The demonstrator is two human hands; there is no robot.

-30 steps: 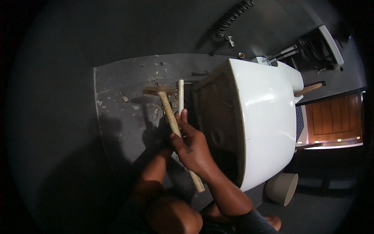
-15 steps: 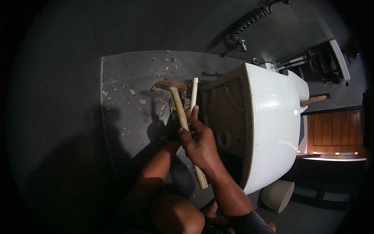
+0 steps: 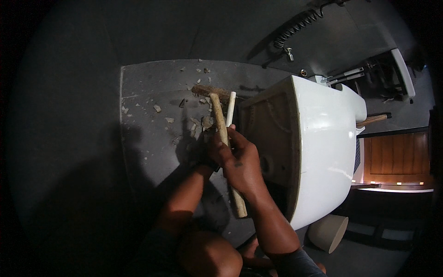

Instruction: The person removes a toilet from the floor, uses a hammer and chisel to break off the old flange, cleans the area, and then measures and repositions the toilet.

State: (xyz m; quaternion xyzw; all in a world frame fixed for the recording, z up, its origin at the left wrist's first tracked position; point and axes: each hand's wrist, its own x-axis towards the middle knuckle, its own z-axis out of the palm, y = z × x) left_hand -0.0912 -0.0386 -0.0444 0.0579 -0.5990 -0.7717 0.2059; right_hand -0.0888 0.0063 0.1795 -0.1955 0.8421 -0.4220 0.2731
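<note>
My right hand (image 3: 242,164) is closed round the pale wooden handle of a hammer (image 3: 219,115) with a broad, dull brown head. A white rod (image 3: 231,105) stands just behind the handle, its lower end hidden by my hands. My left hand (image 3: 212,152) is low behind the right one, its fingers mostly hidden, so its grip is unclear. Directly right of both hands is a white ceramic toilet (image 3: 325,152) tipped over, its recessed underside toward me. Broken pale chips (image 3: 157,109) lie scattered on the grey tiled floor (image 3: 152,83) around the hammer head.
A dark wall (image 3: 184,27) bounds the floor, with a coiled hose (image 3: 297,27) and small valve (image 3: 290,54) on it. Metal and wooden-handled tools (image 3: 374,117) lie beyond the toilet. A wooden door (image 3: 394,157) is at right, a beige bin (image 3: 327,233) at lower right.
The hammer has moved up and right, its head now nearer the white rod and my grip slightly higher. The view has shifted, so the toilet sits a little further right in the picture.
</note>
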